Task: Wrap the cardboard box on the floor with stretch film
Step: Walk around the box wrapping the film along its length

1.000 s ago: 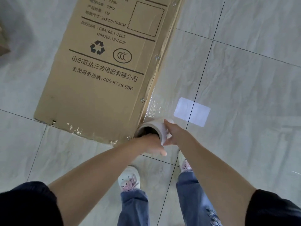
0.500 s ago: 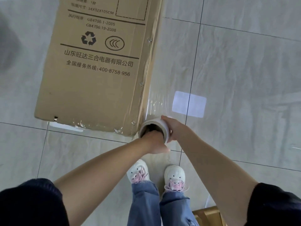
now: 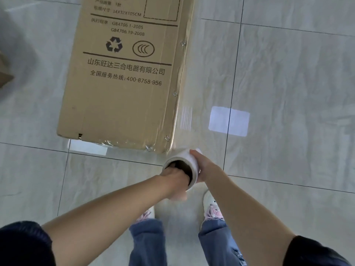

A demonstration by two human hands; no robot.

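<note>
**Both hands on the film roll at the box's near corner**

While the cardboard box (image 3: 123, 77) lies flat on the tiled floor (image 3: 288, 73), the stretch film roll (image 3: 184, 162) is held just off its near right corner, between the two hands. The left hand (image 3: 175, 178) reaches into the open end of the roll's core, its fingers gone inside the tube; they seem to be hooked round the core wall, though the dark opening hides how they curl. The right hand (image 3: 201, 167) is laid against the far side of the roll, fingers (image 3: 194, 153) wrapped over its white outer face, gripping it.

Beyond the hands, a sheet of clear film (image 3: 185, 116) runs from the roll up along the right side of the box, showing as a glossy, streaked band against the cardboard. Crinkled film also glints along the box's near edge, to the left of the left hand. The box's printed top faces up, with a recycling mark and lines of text.

Below the hands stand the person's white shoes (image 3: 211, 208) and blue jeans (image 3: 148, 242). A pale bright rectangle (image 3: 228, 120) lies on the tiles, beyond and to the right of the right hand.
</note>
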